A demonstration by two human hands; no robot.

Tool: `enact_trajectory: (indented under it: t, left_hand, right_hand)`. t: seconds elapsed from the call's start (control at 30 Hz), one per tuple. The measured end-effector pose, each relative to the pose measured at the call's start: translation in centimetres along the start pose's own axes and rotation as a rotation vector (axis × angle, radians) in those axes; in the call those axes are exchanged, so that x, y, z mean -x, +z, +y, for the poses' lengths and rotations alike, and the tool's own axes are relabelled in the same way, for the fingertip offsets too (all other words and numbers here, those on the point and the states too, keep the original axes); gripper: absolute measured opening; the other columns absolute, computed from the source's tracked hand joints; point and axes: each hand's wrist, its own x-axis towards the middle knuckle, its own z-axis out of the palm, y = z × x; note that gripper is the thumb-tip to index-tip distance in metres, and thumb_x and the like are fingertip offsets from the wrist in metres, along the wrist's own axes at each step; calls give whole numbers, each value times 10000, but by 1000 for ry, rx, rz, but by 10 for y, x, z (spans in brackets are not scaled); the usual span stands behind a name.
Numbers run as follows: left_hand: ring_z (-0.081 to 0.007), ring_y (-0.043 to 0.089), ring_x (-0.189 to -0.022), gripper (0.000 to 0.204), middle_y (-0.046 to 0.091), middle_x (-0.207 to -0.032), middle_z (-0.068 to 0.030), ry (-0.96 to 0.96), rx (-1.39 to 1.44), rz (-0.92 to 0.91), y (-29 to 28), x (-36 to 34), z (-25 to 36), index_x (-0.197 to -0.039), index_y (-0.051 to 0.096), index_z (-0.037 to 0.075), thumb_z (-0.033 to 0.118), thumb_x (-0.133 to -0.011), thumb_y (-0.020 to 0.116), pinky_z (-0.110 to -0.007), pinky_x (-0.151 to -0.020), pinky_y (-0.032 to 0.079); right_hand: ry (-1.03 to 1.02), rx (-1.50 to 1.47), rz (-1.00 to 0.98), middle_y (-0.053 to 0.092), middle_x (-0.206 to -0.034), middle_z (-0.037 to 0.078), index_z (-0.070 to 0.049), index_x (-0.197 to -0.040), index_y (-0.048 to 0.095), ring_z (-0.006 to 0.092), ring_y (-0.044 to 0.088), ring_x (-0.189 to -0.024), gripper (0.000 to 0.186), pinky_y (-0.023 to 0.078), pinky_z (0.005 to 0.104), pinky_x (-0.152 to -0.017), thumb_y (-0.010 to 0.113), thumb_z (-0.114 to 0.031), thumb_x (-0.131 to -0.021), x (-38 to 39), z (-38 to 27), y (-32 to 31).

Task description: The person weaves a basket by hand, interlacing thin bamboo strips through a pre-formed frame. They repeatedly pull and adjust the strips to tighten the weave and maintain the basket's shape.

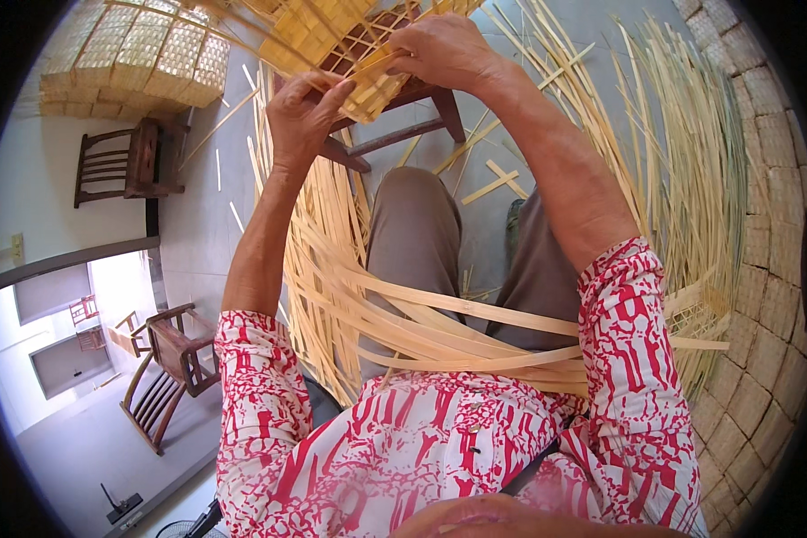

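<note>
A half-woven basket of yellow bamboo strips point(372, 97) rests at the top of the view on a dark wooden stool point(394, 136), with loose strip ends sticking out to the upper left. My left hand point(307, 115) pinches its near left edge between thumb and fingers. On the right side, my right hand point(446, 52) is closed on the weave, its fingertips partly hidden. An open lattice shows between the two hands. Across my lap lies a bundle of long pale bamboo strips point(475, 314), spilling down past my left leg.
Long loose strips point(681, 125) cover the floor at right, beside a wall of stacked woven pieces point(767, 260). More woven pieces point(134, 58) are stacked at upper left. Wooden chairs point(139, 160) stand at left. A short crossed pair of strips point(495, 183) lies beyond my knees.
</note>
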Motion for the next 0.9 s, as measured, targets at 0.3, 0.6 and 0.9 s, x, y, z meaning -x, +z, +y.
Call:
enact_trajectory:
  t: [0.3,0.6,0.9]
  left_hand:
    - [-82,597,-818,65,703,-869,-35,-134,218,98,9,-3,-28,-901,746,-5,43,-877,782,-238,-737,473]
    - [-70,605,-803,91,685,-854,-13,-49,170,87,21,-12,-21,-923,754,1,64,-873,795,-229,-710,485]
    - [-97,637,-772,107,704,-868,-36,-3,203,81,20,-5,-22,-925,762,14,93,-867,805,-240,-693,509]
  right_hand:
    - [409,-359,-35,723,-822,139,-54,-975,721,280,723,-780,190,573,423,-695,638,-210,-905,16,20,29]
    - [1009,-1692,265,685,-907,102,-36,-1063,609,201,667,-763,200,574,343,-704,457,24,-948,9,-21,42]
    - [1021,-2031,466,654,-985,114,-61,-1064,559,226,671,-828,172,609,433,-794,459,36,-963,18,-23,41]
